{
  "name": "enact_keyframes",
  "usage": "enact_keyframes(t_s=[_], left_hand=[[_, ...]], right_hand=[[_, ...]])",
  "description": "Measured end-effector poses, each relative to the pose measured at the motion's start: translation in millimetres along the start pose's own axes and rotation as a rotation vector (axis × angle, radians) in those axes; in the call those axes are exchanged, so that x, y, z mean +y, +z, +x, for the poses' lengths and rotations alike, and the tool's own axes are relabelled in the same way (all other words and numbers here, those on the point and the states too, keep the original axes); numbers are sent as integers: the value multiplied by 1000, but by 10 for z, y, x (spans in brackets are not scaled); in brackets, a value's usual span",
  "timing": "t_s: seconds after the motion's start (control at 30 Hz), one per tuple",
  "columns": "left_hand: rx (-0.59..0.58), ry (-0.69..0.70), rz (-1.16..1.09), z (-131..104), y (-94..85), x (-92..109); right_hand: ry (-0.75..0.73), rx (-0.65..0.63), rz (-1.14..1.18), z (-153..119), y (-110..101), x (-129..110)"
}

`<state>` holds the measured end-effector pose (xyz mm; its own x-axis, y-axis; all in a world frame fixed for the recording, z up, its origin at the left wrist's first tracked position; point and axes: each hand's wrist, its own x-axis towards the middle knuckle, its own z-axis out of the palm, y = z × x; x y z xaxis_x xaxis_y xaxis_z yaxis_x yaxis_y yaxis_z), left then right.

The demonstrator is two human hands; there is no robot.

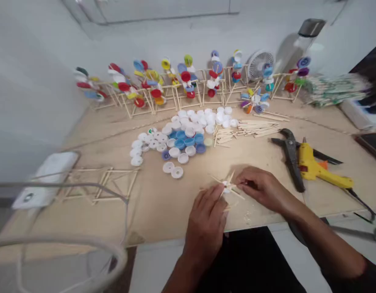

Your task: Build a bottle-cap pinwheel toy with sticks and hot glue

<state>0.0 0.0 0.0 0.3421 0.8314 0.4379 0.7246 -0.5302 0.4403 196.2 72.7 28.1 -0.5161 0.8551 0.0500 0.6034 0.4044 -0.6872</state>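
Observation:
A small wheel of a white bottle cap [226, 190] with thin wooden sticks fanning out from it lies on the wooden table. My left hand [207, 217] holds the cap down from the left, its fingertips on the hub. From the right, my right hand [262, 188] pinches a thin wooden stick [233, 186] at the hub's edge. The fingers partly hide both hub and stick. Beyond the hands sit many loose white caps [177, 172] and blue caps [189, 141], beside a pile of loose wooden sticks [256, 127].
A yellow glue gun [309, 162] and black-handled cutting pliers [293, 158] lie at right. Stick frames with colourful cap wheels [185, 76] line the wall, near a small fan [261, 65] and bottle [305, 38]. Bare stick frames [114, 185], a power strip [47, 175] and cables occupy the left.

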Motion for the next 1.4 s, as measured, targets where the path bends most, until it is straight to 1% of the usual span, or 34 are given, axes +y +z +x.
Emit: enact_keyframes(t_s=[0.23, 0.5, 0.8, 0.97, 1.13, 1.3, 1.4], left_hand=[[5, -6, -6, 25, -15, 6], [-5, -10, -3, 14, 3, 2], [-3, 3, 3, 5, 2, 7], [-24, 13, 28, -4, 0, 22], [-30, 53, 45, 18, 27, 36], [-28, 52, 122, 13, 68, 42], [-12, 50, 128, -1, 95, 34]], right_hand=[[-2, -20, 17, 3, 1, 20], [9, -6, 53, -1, 24, 51], [5, 16, 21, -1, 39, 29], [-1, 22, 7, -9, 47, 23], [-5, 39, -10, -19, 57, 37], [1, 41, -7, -23, 66, 48], [-1, 50, 0, -23, 75, 63]])
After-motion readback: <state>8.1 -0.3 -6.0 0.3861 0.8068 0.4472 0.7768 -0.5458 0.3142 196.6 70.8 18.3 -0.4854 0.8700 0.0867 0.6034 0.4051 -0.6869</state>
